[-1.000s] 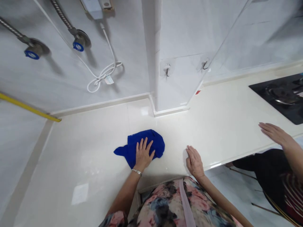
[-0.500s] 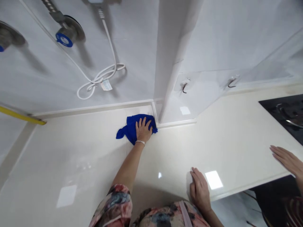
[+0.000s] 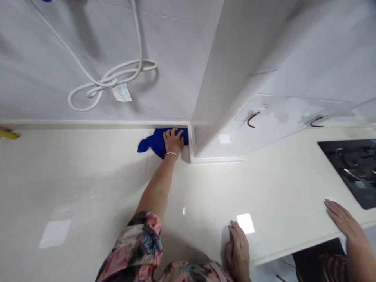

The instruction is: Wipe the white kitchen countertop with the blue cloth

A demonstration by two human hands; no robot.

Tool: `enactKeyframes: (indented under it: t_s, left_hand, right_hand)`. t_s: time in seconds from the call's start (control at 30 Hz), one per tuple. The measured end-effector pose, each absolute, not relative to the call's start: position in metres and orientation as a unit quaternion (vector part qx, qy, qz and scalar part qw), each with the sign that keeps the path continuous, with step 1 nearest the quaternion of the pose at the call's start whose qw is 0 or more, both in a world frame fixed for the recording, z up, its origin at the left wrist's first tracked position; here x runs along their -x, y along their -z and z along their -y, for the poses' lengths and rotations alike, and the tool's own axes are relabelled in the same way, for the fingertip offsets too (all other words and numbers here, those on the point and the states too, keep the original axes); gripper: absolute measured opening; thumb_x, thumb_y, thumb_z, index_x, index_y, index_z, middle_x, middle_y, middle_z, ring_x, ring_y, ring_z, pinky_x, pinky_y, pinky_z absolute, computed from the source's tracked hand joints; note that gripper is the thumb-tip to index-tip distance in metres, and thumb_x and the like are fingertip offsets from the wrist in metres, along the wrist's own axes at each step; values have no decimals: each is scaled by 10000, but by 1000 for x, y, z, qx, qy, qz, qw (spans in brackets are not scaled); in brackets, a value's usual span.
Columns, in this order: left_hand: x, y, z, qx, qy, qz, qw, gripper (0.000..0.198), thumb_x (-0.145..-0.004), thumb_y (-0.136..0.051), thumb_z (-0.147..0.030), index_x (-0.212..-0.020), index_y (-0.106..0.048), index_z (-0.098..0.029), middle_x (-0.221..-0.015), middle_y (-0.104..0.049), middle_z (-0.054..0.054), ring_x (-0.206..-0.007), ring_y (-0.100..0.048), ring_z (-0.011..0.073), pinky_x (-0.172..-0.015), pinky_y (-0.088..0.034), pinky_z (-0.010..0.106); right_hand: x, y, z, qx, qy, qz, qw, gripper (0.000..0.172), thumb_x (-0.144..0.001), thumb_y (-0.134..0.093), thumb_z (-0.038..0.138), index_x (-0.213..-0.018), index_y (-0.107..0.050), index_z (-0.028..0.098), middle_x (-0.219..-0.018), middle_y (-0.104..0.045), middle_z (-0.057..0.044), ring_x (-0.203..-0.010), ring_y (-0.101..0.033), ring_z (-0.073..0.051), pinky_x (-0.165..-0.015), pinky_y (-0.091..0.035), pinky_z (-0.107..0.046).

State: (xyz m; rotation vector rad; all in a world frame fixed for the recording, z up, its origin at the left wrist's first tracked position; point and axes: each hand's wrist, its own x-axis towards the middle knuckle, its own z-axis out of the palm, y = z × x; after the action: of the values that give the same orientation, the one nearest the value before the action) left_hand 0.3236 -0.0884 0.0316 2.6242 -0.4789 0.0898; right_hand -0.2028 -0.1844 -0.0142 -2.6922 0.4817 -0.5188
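One blue cloth [image 3: 157, 143] (left fingers [image 3: 173, 135] on it), two hooks [image 3: 252, 116], one cooktop [image 3: 352, 168]

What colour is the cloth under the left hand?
The cloth is deep blue, clearest in the head view.

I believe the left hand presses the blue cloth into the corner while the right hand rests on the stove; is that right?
Not quite: the head view shows the right hand resting on the counter, apart from the stove. The left hand and cloth are correct.
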Motion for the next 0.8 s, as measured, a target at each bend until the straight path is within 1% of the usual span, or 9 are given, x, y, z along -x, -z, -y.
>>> enactKeyframes:
  t_s: [0.07,0.17,0.27,0.33,0.4,0.5,0.63,0.8]
  left_hand:
    - [-327,-32,91,-956,-35,170,236,463,-969,-498,-329,-1383,-700,-289,-1488,-570,87,-1412,-394,372,-1283,-200,596]
    - [-322,-35,86,-954,-22,189,233,505,-985,-453,-333,-1441,-659,-269,-1539,-542,77,-1460,-367,362,-1312,-144,587]
    - [-307,-37,73,-949,4,222,226,562,-1007,-397,-363,-1526,-580,-248,-1641,-461,68,-1553,-282,346,-1333,-85,581]
    - [-290,-38,61,-947,22,232,220,583,-1017,-372,-399,-1553,-548,-251,-1691,-401,59,-1593,-229,338,-1338,-67,581]
    - [-268,-39,47,-947,38,238,212,595,-1023,-354,-436,-1561,-536,-259,-1716,-363,48,-1609,-212,326,-1343,-62,573]
    - [-229,-38,28,-947,43,251,194,604,-1029,-341,-464,-1562,-533,-254,-1725,-348,45,-1613,-218,305,-1348,-68,555]
    - [-177,-35,12,-944,19,271,185,602,-1031,-360,-473,-1539,-559,-218,-1708,-377,86,-1606,-240,316,-1340,-92,567]
    - [-104,-33,9,-927,20,327,185,582,-1017,-407,-456,-1505,-594,-200,-1697,-391,113,-1599,-267,332,-1335,-115,591]
  right_hand:
    - [200,13,185,952,183,-173,174,528,-983,-416,111,-1497,-500,199,-1516,-567,-178,-1464,-490,-353,-1104,-511,-683]
    - [196,10,184,951,188,-171,174,542,-968,-423,96,-1491,-503,210,-1506,-572,-169,-1456,-498,-341,-1115,-510,-680]
    - [192,7,186,950,198,-165,174,568,-956,-428,89,-1507,-489,214,-1493,-580,-160,-1447,-507,-327,-1126,-508,-669]
    - [191,6,188,952,205,-155,169,582,-949,-436,88,-1516,-478,212,-1486,-584,-158,-1444,-508,-319,-1134,-507,-654]
    - [189,6,188,952,210,-148,165,592,-937,-439,82,-1514,-477,206,-1491,-580,-157,-1448,-501,-311,-1148,-501,-636]
    - [187,8,188,952,209,-148,170,600,-912,-438,73,-1497,-492,196,-1514,-563,-153,-1469,-476,-301,-1184,-472,-618]
    - [183,11,187,949,207,-151,184,609,-879,-449,68,-1476,-515,165,-1531,-549,-159,-1494,-439,-292,-1235,-417,-603]
    - [177,14,189,947,206,-158,190,614,-845,-477,64,-1452,-544,128,-1528,-552,-175,-1507,-414,-298,-1258,-378,-598]
